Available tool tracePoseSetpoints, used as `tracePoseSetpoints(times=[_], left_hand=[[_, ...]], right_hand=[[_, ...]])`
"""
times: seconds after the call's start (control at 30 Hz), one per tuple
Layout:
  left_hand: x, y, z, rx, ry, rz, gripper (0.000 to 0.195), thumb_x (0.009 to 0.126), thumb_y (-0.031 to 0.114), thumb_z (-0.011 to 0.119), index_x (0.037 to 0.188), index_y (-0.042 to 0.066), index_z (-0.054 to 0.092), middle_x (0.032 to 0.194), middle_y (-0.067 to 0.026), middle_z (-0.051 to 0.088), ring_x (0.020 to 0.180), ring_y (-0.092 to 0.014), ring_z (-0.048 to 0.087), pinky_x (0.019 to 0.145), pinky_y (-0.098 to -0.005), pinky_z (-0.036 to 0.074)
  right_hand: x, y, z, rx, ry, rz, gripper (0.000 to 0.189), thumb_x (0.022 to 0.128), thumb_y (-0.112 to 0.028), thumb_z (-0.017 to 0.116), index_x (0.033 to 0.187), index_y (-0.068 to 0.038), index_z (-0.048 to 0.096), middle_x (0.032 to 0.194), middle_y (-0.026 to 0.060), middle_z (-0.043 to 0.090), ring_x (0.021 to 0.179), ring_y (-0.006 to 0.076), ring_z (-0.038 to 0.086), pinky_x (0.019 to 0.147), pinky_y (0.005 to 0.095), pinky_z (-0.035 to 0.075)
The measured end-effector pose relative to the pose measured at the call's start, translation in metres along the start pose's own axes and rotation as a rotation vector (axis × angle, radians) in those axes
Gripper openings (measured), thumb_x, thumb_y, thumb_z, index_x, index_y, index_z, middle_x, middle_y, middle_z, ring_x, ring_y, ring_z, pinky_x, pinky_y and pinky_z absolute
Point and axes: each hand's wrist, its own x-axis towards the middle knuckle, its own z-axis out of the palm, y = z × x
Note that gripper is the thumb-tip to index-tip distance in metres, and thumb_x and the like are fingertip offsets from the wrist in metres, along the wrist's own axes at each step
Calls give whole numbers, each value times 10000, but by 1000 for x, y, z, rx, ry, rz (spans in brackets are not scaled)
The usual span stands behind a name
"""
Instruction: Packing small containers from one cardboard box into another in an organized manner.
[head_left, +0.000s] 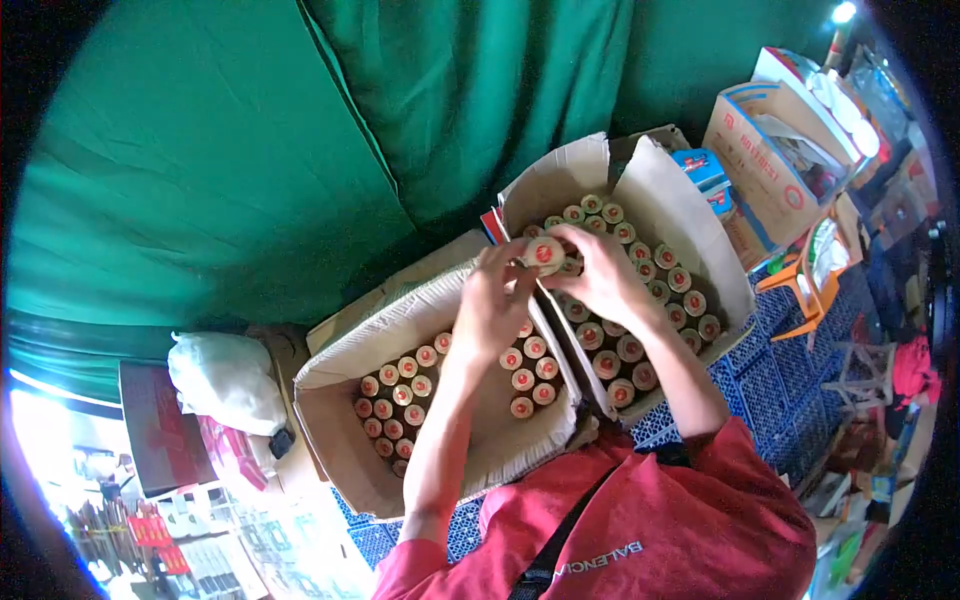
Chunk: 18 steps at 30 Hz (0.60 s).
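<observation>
My left hand (491, 300) and my right hand (604, 274) meet above the touching walls of two open cardboard boxes. Between their fingers is a round-topped container (544, 253), its pale top marked with a red emblem and facing up. Its sides are mostly hidden by my fingers. In the left cardboard box (499, 450) stand similar containers (407, 367) in groups at both sides, and my left forearm covers part of the middle. The right cardboard box (686, 217) holds many more such containers (630, 346), standing upright; my right forearm hides some.
A green curtain (225, 187) hangs behind the boxes. Blue perforated plastic crates (780, 360) lie under and beside them. At right are a printed carton (765, 165) and an orange plastic stool (806, 292). A white plastic bag (225, 382) sits at left.
</observation>
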Motion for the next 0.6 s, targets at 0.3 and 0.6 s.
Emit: tracePoseSetpoints(times=[0.3,0.6], left_hand=[[39,-61,74,936,-50,332,87,821,120,606,841,53,658,798,-175,683,783,-286,700,663,-412,548],[51,-104,86,985,-435,239,143,881,168,541,918,46,606,857,-175,642,795,-357,661,727,-500,530]], right_hand=[[8,111,18,2,-266,402,427,676,-174,839,1009,-12,628,974,210,685,952,374,671,825,442,543],[10,116,30,-271,-445,355,414,738,-165,736,1107,-2,646,1111,236,663,1069,391,631,886,443,522]])
